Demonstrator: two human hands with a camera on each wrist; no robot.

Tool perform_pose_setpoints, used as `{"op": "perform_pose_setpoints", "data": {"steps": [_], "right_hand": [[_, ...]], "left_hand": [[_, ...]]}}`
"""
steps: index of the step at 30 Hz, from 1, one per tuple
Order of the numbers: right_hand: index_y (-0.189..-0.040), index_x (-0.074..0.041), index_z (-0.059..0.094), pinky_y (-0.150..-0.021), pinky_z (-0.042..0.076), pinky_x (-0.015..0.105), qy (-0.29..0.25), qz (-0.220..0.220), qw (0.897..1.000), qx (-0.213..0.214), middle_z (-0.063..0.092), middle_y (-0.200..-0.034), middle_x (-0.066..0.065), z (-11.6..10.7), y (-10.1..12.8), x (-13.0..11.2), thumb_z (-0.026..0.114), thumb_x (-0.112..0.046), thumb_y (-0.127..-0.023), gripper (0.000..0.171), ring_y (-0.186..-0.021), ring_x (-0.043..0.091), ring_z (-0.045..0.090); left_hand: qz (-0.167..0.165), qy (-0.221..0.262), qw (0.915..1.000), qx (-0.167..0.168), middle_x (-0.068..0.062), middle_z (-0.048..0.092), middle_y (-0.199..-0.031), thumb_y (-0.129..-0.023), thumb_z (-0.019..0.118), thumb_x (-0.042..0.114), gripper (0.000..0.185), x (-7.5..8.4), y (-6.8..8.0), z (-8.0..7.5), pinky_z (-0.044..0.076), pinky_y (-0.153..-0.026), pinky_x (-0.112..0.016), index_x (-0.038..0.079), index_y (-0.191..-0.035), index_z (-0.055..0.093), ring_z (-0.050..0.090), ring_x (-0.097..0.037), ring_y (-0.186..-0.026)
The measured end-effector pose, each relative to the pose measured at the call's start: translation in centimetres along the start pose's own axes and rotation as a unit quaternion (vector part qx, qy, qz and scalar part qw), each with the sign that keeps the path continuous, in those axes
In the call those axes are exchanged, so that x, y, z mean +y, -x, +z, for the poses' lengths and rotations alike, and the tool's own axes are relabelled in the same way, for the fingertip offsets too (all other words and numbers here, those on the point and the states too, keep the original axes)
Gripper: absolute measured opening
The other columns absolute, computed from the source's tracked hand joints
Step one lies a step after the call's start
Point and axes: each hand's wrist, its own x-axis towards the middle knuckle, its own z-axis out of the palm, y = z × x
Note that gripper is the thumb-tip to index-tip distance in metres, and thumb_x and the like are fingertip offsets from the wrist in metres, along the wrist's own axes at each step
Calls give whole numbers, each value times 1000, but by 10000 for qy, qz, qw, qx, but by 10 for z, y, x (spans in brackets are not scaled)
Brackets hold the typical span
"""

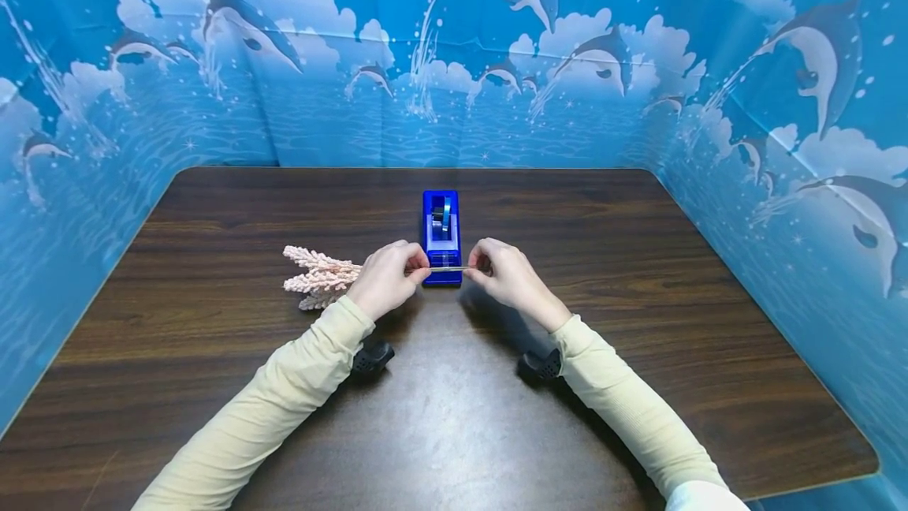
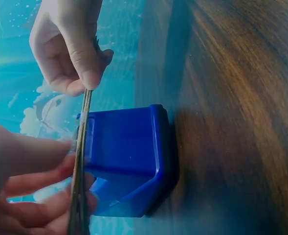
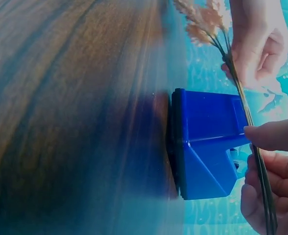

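I am holding a small bundle of dried flower stems (image 1: 448,268) stretched sideways between my two hands, just over the near end of the blue tape dispenser (image 1: 442,236). The long axis of the stems is running left to right across me, at right angles to the dispenser, which is pointing away from me along the middle of the dark wooden table (image 1: 638,322).

My left hand (image 1: 386,278) is gripping the stems where they meet the pale pink feathery heads (image 1: 315,277) — those heads are fanning out past my knuckles to the left and seem to be resting low over the tabletop. Its fingers are curled round the bundle, thumb and forefinger pinching it. My right hand (image 1: 505,273) is pinching the bare tail end of the stems in the same way, fingers curled in and thumb pressing on top; in the right wrist view my thumb (image 3: 273,135) is lying against the thin green stalks (image 3: 254,142) right at the upper edge of the dispenser.

Both hands are about equally near the dispenser, one at each side of its front end, with the short taut span of stems hanging directly above it — I cannot tell whether the stems are actually touching the blue plastic or the tape. The roll of tape (image 1: 444,213) is sitting upright in the dispenser's cradle, just beyond the stems.
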Motion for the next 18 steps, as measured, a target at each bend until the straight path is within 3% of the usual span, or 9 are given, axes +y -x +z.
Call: {"op": "perform_pose_setpoints", "data": {"steps": [4, 7, 14, 18], "right_hand": [[-79, -11, 55, -60, 42, 23, 188, -86, 9998, -18, 53, -75, 0, 1, 0, 1, 66, -19, -80, 14, -67, 9, 50], [-79, -11, 54, -60, 41, 23, 258, -106, 9996, -20, 53, -75, 0, 2, 0, 1, 65, -18, -80, 13, -67, 10, 50], [-85, -10, 57, -58, 43, 22, -168, 80, 9998, -85, 58, -74, -1, 5, 2, 2, 61, -22, -84, 12, -64, 7, 52], [-82, -9, 61, -54, 40, 21, -203, 226, 9990, -329, 60, -65, -3, 5, 0, 2, 51, -25, -91, 21, -55, 5, 50]], "left_hand": [[-157, -279, 9988, -366, -4, 59, -65, -90, 50, 25, 30, -3, -1, 0, 43, -62, -37, 9, -68, 62, 56, -22, -64], [-142, -354, 9983, -437, -4, 60, -61, -91, 48, 24, 34, -6, 0, 0, 44, -63, -39, 8, -63, 61, 58, -23, -63], [347, -153, 9991, 199, -3, 52, -63, -86, 56, 27, 29, -14, 2, 3, 38, -55, -33, 11, -62, 59, 49, -18, -58], [298, -232, 9986, 361, -4, 53, -64, -81, 64, 19, 19, -6, 3, -2, 39, -58, -34, 9, -64, 61, 51, -22, -61]]}}
